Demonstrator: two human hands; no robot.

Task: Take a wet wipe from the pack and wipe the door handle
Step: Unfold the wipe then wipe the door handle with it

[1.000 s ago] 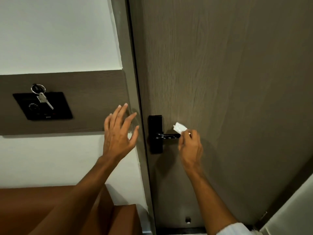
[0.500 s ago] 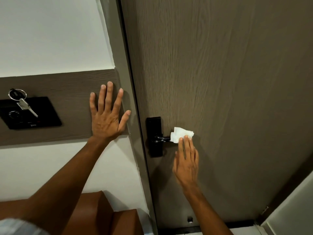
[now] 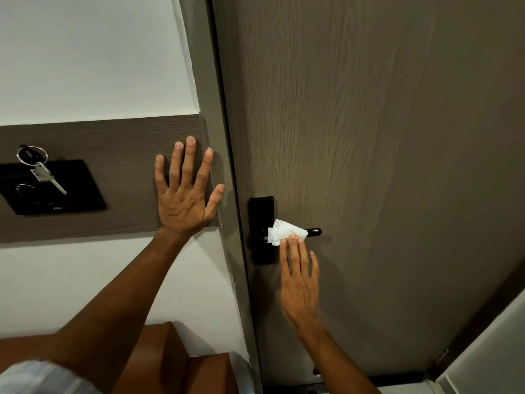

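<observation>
A black lever door handle point(image 3: 314, 232) sticks out to the right from a black lock plate point(image 3: 260, 211) on the grey-brown wooden door point(image 3: 369, 137). A crumpled white wet wipe point(image 3: 285, 234) lies draped over the handle near the plate and hides most of the lever; only the handle's right tip shows. My right hand point(image 3: 298, 280) reaches up from below, fingers stretched out, fingertips pressing the wipe against the handle. My left hand point(image 3: 183, 200) rests flat with spread fingers on the wooden wall panel left of the door frame. No wipe pack is in view.
The grey door frame point(image 3: 213, 109) runs between my two hands. A black wall panel point(image 3: 71, 194) with a key on a ring point(image 3: 45, 173) sits at the far left. Brown furniture point(image 3: 170, 362) stands low, under my left arm.
My right hand has slid the wipe left along the handle towards the lock plate, and the handle's tip now shows. My left hand moved from mid-air to lying flat on the wall panel.
</observation>
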